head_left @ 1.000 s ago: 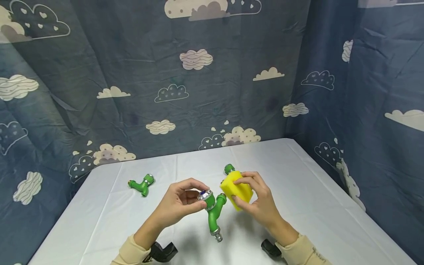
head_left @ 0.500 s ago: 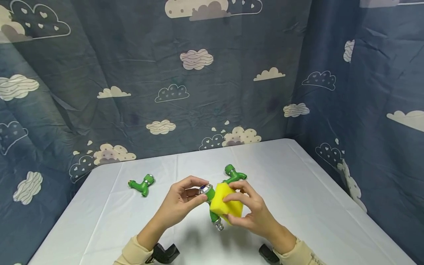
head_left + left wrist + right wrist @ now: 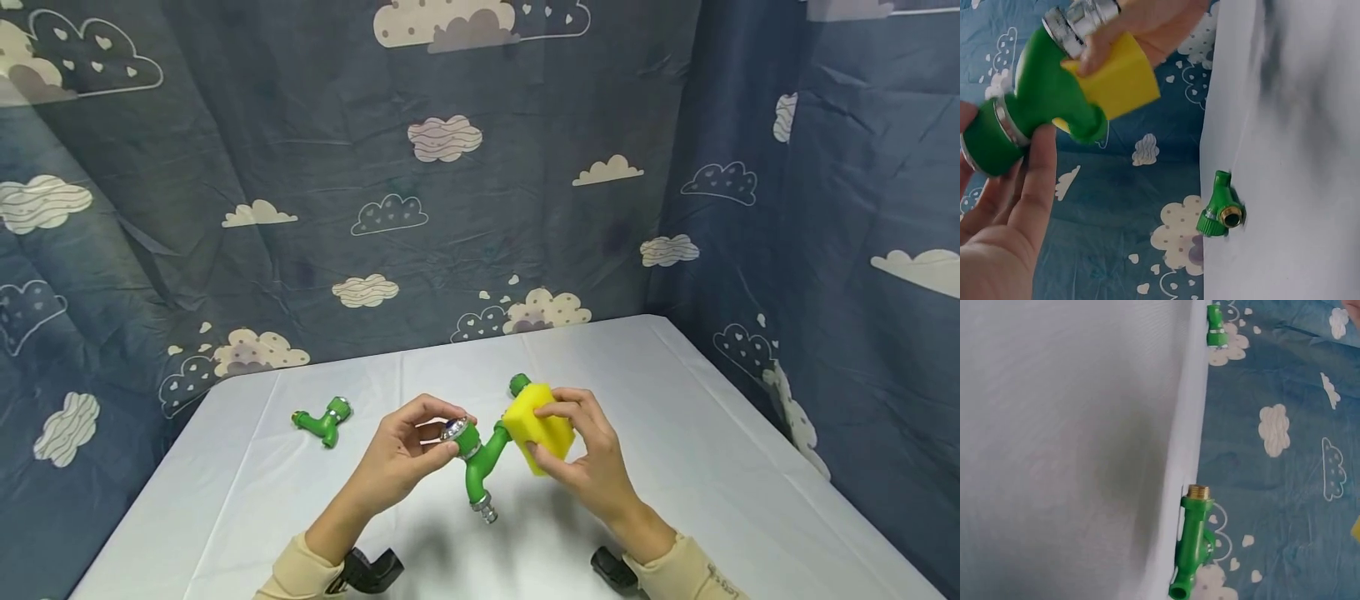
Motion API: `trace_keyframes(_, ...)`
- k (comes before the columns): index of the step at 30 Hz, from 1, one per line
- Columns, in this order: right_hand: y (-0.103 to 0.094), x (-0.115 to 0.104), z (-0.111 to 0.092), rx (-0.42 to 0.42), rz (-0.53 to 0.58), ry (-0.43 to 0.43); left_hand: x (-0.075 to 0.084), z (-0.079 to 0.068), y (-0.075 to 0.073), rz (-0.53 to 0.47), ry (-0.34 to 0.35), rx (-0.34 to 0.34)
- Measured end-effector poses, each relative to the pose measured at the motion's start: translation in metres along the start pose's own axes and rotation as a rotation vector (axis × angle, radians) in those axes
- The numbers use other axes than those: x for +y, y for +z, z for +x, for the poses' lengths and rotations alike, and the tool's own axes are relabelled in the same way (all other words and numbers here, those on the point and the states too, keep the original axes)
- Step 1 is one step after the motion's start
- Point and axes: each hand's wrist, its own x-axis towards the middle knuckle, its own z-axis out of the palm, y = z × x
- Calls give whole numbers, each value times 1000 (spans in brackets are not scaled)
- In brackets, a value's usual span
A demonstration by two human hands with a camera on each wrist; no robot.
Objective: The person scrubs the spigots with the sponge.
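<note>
Left hand [image 3: 405, 454] pinches tap [image 3: 487, 457] by knob [image 3: 467, 439], body beyond fingertips, likely giving access to sponge [image 3: 536, 427] pinched in right hand [image 3: 592, 454].

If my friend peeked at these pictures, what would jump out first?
Probably the bright yellow sponge, held in the right hand near the middle of the head view. Just beside it, the left hand grips a green tap by its shiny-topped knob, while two more taps lie farther back on the white table. Behind everything hangs dark blue cloth with pale clouds.
</note>
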Motion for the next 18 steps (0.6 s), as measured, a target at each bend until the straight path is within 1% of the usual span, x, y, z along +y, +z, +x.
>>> trace_keyframes(2,1,-2,-1,-23,58,-90,-2,1,2,24,-4,31)
trace_keyframes(4,2,-5,-1,-83,99,-204,-4,1,4,49,2,56)
trace_keyframes(6,4,-9,-1,-151,117,-309,-6,2,5,75,5,73)
trace_keyframes(8,6,-12,-1,-201,112,-369,-6,2,7,87,1,81)
trace_keyframes(9,7,-12,-1,-212,98,-385,-6,2,7,90,-2,80)
trace_keyframes(11,7,-13,0,-204,77,-401,-6,2,6,83,-11,69)
trace_keyframes(14,7,-12,2,-169,49,-380,-4,1,4,66,-20,46)
trace_keyframes(16,7,-10,3,-134,34,-368,-3,0,3,53,-9,28)
trace_keyframes(18,6,-8,3,-104,15,-331,-3,0,0,49,13,11)
